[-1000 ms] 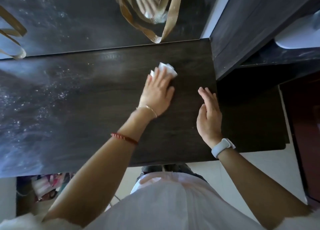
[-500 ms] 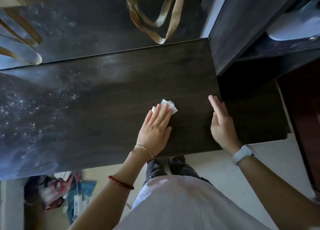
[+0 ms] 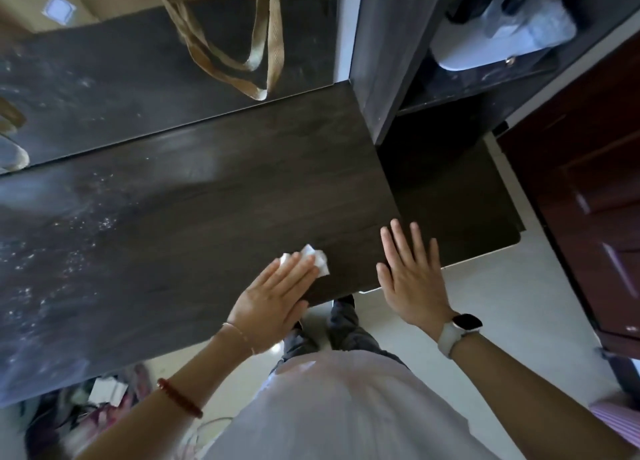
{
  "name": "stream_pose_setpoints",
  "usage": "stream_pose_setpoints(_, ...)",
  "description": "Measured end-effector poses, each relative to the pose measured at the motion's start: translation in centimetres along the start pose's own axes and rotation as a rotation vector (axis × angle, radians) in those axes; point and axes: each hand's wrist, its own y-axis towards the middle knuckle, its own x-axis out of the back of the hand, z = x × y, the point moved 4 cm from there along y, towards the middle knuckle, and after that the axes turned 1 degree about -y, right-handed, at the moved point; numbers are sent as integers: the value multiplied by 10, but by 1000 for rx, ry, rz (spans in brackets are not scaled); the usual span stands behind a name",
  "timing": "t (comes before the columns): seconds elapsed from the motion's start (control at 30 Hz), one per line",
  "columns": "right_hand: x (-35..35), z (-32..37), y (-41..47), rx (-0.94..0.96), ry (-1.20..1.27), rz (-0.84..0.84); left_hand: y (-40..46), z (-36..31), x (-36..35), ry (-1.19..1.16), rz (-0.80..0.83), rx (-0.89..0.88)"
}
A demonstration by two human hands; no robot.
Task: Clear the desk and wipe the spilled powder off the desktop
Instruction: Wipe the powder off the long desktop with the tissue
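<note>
Powder [image 3: 69,248] covers the bench [image 3: 214,196] at left; the left hand [image 3: 273,296], fingers flat on the tissue [image 3: 317,257] at the near edge, risks pushing dust onto the floor; right hand [image 3: 412,276] released, fingers straight.

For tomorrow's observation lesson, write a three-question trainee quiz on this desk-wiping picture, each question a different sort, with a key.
1. True or false: the left hand presses a white tissue on the desk.
2. Where does most powder lie? A) left part of desk B) right part C) under the right hand
3. Fill in: the right wrist wears a white ____.

Key: 1 true; 2 A; 3 watch.
</note>
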Motion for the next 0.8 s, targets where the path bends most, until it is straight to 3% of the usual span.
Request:
stream_pose_setpoints(0.13,0,3,-1,-34,53,-13,25,37,18,-109,-55,282)
stream_pose_setpoints(0.27,-2,-1,-3,-27,358,-14,110,41,38,-218,-104,363)
stream_pose_setpoints(0.47,0,-8,-7,-8,498,-115,196,7,55,-253,-11,223)
stream_pose_setpoints(0.67,2,-42,-33,-244,712,-220,105,-59,20,-24,-8,-112)
stream_pose_setpoints(0.8,3,-48,-45,-252,663,-182,70,-77,3,30,20,-178)
